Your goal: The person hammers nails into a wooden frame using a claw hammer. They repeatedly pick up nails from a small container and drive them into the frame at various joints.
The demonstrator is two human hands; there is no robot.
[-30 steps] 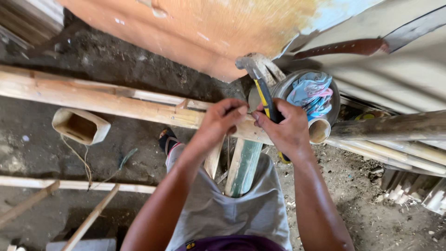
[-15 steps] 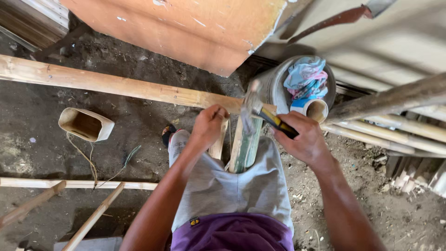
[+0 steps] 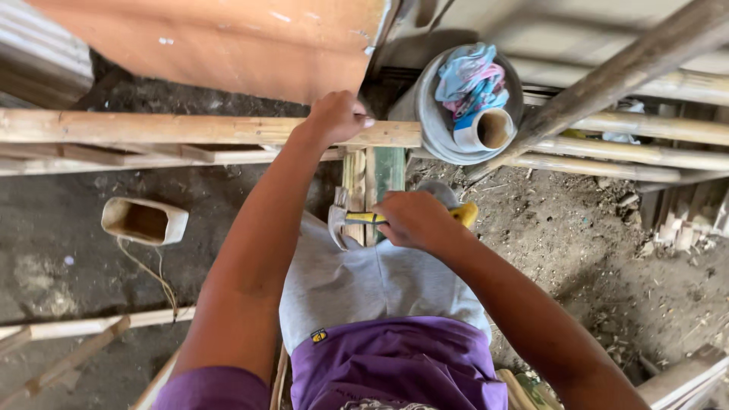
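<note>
My right hand (image 3: 414,220) grips a claw hammer (image 3: 339,220) by its yellow and black handle, with the metal head pointing left above my grey shorts. My left hand (image 3: 336,115) rests on top of a long horizontal wooden beam (image 3: 152,127), fingers curled over its upper edge. Below the beam, between my hands, stand upright wooden slats (image 3: 372,171), one painted green.
A grey bucket (image 3: 433,129) holding a crumpled cloth and a short tube sits to the right of the beam. Bamboo poles (image 3: 630,148) run across at right. A cut plastic container (image 3: 144,222) with string lies on the dirt at left. An orange panel (image 3: 228,45) leans behind.
My right hand has drawn the hammer down and back from the beam toward my lap. My left hand has moved up onto the beam.
</note>
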